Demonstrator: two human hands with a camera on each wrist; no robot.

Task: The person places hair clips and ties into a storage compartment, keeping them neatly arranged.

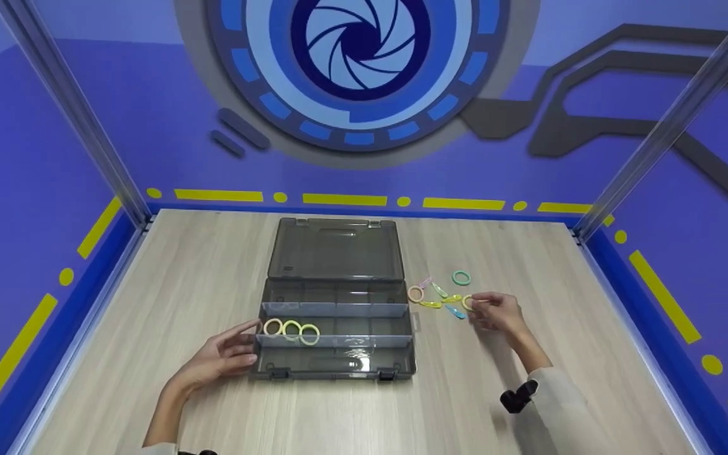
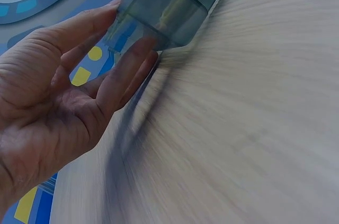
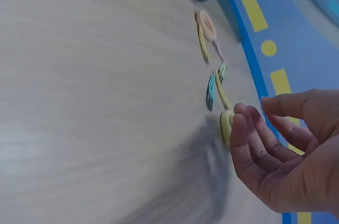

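Note:
A dark see-through organizer box [image 1: 332, 373] lies on the table with its lid [image 1: 339, 249] folded back. In its middle row, toward the left end, are a peach hair tie [image 1: 265, 328] and two yellow hair ties [image 1: 318, 335]. My left hand [image 1: 215, 360] touches the box's left side with its fingertips, fingers extended. To the right of the box, my right hand [image 1: 498, 313] is at another yellow hair tie [image 3: 225, 128] on the table. Its fingertips are beside that tie, and the right wrist view shows the thumb apart from the fingers.
Between box and right hand lie a peach hair tie [image 1: 409, 294] and several snap hair clips, among them a blue clip [image 1: 455, 311], a yellow clip [image 1: 430, 304] and a green clip [image 1: 439, 291]. A green hair tie [image 1: 454, 279] lies farther back. Blue walls [image 1: 212, 177] enclose the table.

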